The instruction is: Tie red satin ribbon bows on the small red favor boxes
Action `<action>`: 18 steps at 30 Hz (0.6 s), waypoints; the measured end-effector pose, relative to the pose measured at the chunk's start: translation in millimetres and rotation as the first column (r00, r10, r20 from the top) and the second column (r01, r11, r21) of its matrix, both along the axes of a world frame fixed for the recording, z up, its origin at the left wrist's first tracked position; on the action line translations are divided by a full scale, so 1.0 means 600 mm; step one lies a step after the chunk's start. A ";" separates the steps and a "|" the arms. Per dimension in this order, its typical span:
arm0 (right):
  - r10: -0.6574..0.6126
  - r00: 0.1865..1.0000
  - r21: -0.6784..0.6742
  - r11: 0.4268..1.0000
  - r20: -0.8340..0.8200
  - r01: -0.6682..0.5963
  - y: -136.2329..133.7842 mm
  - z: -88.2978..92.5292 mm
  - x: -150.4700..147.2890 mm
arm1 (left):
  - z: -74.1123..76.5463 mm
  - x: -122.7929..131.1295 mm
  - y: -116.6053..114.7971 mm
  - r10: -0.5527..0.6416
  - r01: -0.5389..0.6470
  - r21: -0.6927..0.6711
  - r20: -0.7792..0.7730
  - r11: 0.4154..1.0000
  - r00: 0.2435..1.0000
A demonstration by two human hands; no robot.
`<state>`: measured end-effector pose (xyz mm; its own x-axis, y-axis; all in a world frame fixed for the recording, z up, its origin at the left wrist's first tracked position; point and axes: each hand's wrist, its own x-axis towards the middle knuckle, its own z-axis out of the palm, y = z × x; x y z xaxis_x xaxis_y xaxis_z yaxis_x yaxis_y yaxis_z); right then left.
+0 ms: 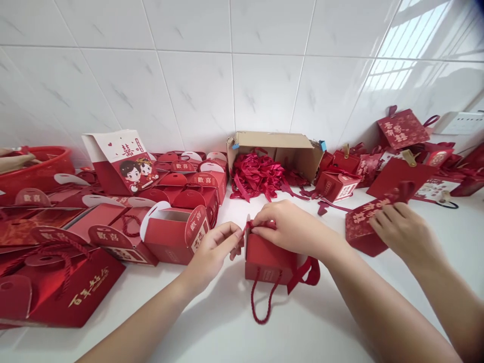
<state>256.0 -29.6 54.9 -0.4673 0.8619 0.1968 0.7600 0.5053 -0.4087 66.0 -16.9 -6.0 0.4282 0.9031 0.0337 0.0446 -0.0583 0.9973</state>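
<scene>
A small red gift box (pixel 266 264) stands on the white counter (pixel 227 312) in front of me, with a red cord handle hanging down its front and a red ribbon (pixel 308 275) trailing at its right side. My left hand (pixel 217 249) pinches the box's top at its left edge. My right hand (pixel 289 227) is curled over the top, fingers pinched on the ribbon there. Both hands meet at the box's upper rim.
Another person's hand (pixel 403 229) at the right holds a red patterned box (pixel 359 227). Several red gift boxes (pixel 174 234) crowd the left. A cardboard carton (pixel 276 151) of red ribbons lies on its side by the tiled wall. More red boxes (pixel 403 128) are stacked at the right.
</scene>
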 end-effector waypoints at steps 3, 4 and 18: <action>-0.047 0.999 0.019 0.999 0.018 0.047 -0.003 0.007 0.008 | 0.014 -0.002 0.003 0.092 -0.069 -0.149 0.154 0.986 0.984; -0.061 0.998 0.026 0.998 0.020 0.061 -0.005 0.012 0.012 | 0.024 -0.004 0.004 0.141 -0.103 -0.190 0.201 0.976 0.969; -0.073 0.986 -0.307 0.945 0.149 0.116 -0.015 0.034 0.108 | 0.245 -0.037 0.031 0.331 -0.473 0.297 0.419 0.830 0.845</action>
